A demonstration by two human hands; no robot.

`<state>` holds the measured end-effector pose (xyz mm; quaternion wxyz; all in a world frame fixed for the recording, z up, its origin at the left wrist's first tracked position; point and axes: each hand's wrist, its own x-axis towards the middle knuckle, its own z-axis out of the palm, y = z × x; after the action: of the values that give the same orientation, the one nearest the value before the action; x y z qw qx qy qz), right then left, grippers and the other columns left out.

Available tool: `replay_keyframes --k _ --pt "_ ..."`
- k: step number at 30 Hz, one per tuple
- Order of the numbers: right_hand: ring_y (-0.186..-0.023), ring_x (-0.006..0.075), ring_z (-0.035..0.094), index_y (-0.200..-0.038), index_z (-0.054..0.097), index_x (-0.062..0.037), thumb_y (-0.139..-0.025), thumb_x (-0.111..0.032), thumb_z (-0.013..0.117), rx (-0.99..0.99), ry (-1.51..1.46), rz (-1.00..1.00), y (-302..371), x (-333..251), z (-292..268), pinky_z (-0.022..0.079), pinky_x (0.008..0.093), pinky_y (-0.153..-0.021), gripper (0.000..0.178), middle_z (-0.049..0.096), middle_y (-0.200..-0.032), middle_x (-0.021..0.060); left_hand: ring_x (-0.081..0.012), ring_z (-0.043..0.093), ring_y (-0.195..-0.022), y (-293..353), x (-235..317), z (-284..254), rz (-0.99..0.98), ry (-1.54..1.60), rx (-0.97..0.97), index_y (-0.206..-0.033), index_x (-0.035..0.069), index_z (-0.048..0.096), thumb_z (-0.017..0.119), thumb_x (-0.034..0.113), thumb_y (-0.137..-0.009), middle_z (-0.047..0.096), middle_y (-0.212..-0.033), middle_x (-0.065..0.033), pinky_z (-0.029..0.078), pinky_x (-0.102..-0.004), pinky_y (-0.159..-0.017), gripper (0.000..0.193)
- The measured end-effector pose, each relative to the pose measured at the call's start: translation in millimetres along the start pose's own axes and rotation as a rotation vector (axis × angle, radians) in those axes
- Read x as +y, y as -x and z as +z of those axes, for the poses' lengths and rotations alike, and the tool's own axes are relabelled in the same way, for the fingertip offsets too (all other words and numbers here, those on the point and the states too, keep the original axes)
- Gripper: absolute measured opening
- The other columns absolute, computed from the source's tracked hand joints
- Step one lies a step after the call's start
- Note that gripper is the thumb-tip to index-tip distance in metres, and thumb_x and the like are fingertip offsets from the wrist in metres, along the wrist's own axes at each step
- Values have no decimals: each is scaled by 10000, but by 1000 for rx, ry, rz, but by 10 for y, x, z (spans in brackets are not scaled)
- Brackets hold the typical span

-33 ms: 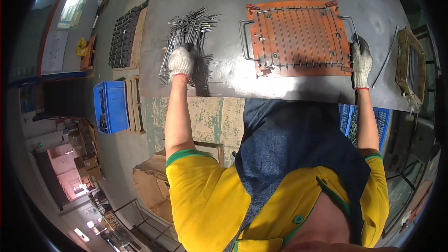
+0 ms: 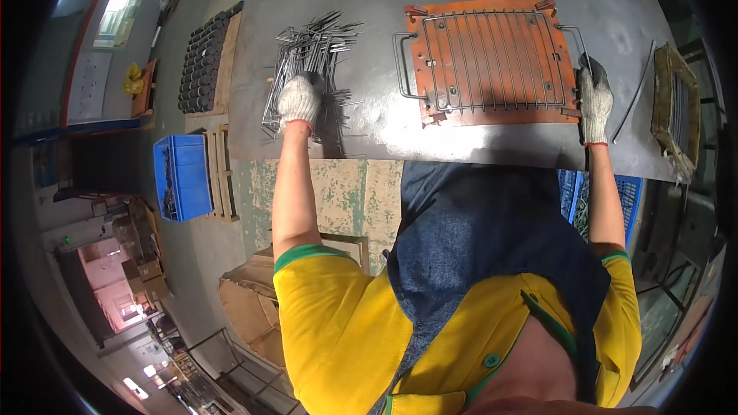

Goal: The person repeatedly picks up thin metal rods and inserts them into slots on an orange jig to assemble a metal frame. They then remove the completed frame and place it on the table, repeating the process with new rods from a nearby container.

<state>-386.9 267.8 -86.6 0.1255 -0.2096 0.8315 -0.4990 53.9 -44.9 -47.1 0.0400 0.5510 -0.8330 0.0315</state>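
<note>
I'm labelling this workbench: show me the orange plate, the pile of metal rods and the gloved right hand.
Orange plate [image 2: 500,116]: head view, bare lower margin.
Pile of metal rods [image 2: 309,49]: head view, dense upper middle.
Gloved right hand [image 2: 596,102]: head view, pale knitted part.

Workshop, metal-topped bench, wire rods, pallet

There are two off-white knitted gloves, one flat orange rectangular plate, two bent grey wire handles, one grey metal table, one dark-blue denim apron, and thin grey bent rods too tangled to count.
</note>
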Motion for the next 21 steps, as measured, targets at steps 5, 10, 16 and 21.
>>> replay_keyframes --k 5,10,16,21 --pt "-543 128 625 -1258 580 -118 -951 -275 529 2 16 15 17 -11 -21 503 289 -484 349 684 -787 70 -341 665 -933 -138 28 -213 -109 271 -303 -991 104 723 643 405 -836 702 -955 -175 509 -428 -822 348" --pt "-511 127 611 -1250 586 -106 -949 -281 532 13 -1 -16 -17 98 -11 494 293 -438 351 675 -732 69 -342 676 -902 -171 -84 -116 7 72 -190 -1027 110 714 605 415 -862 701 -951 -176 520 -432 -797 364" --pt "-490 112 557 -1301 563 -143 -943 -332 568 -8 -32 79 3 50 -12 480 283 -411 405 635 -713 69 -364 661 -915 -178 31 -417 111 33 -109 -1008 119 710 594 382 -867 695 -969 -176 513 -462 -792 320" --pt "-729 177 678 -1308 541 -82 -946 -229 528 -100 114 -20 -4 -87 -118 551 320 -665 391 683 -878 106 -367 655 -953 -253 270 -687 -79 116 -138 -999 148 725 612 362 -836 699 -943 -171 506 -459 -820 292"
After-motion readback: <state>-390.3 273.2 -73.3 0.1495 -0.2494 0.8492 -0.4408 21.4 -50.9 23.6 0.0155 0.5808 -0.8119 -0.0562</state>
